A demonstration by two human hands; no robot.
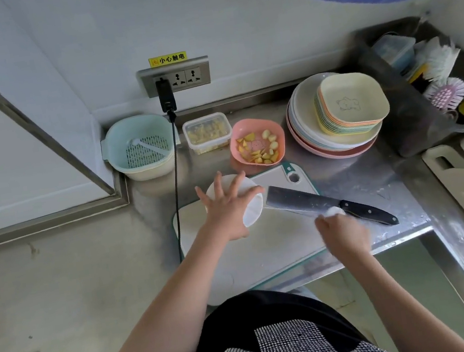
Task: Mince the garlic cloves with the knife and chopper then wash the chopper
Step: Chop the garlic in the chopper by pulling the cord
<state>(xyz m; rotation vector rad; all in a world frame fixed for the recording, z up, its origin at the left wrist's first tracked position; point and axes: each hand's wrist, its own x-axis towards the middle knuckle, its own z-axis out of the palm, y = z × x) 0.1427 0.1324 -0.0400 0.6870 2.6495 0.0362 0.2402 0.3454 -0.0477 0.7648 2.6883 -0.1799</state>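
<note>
A white round chopper [253, 213] stands on the white cutting board [282, 237]. My left hand [226, 206] lies spread over its lid and presses it down. To the right, my right hand [343, 233], blurred, pinches a small white pull handle [334, 211] level with the chopper; a thin cord seems to run back to the chopper. The knife [303, 199] lies flat on the board behind that handle, with its black grip [370, 213] pointing right past the board's edge. A pink bowl [256, 143] behind the board holds garlic cloves and yellow pieces.
A clear box [207, 132] of chopped pieces and a pale green colander basket [139, 147] stand at the back. A stack of plates and bowls [336, 118] is at the back right. A black cable [175, 166] hangs from the wall socket past the board's left edge. Brushes [443, 84] lie far right.
</note>
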